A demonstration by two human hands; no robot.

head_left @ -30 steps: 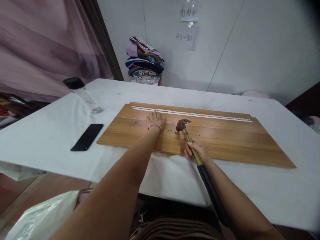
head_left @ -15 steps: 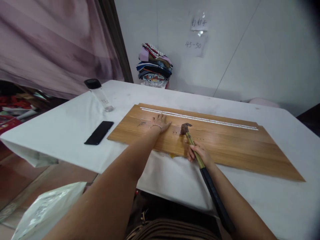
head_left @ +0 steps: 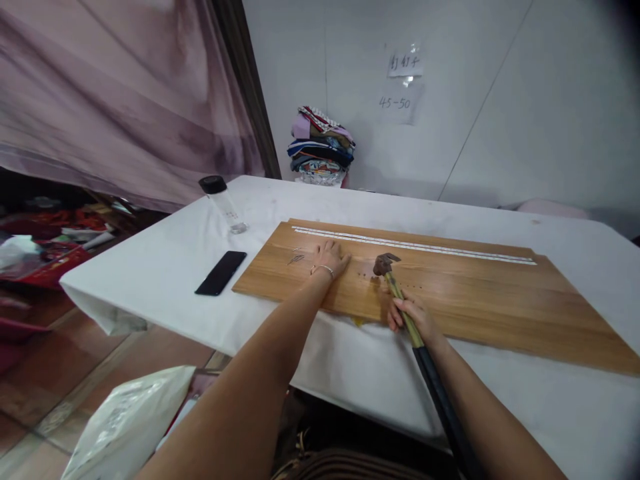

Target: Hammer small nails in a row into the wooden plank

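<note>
A long wooden board (head_left: 480, 293) lies on the white table. My left hand (head_left: 331, 259) rests flat on it with fingers spread, to the right of a small pile of nails (head_left: 296, 259). My right hand (head_left: 411, 313) is closed round the handle of a hammer (head_left: 393, 283), whose rusty head hangs just over the board. Several small nails or holes (head_left: 363, 275) show in a row near the hammer head; which they are I cannot tell. A white measuring strip (head_left: 415, 246) runs along the board's far side.
On the white table (head_left: 165, 250) a black phone (head_left: 221, 273) and a clear bottle (head_left: 227, 207) with a black lid stand left of the board. Folded cloths (head_left: 323, 147) are stacked behind the table. A white bag (head_left: 130, 423) is at the lower left.
The whole view has shifted, so the table and board appear further right and slightly lower. Both hands keep nearly the same places on the board, and the hammer remains in my right hand.
</note>
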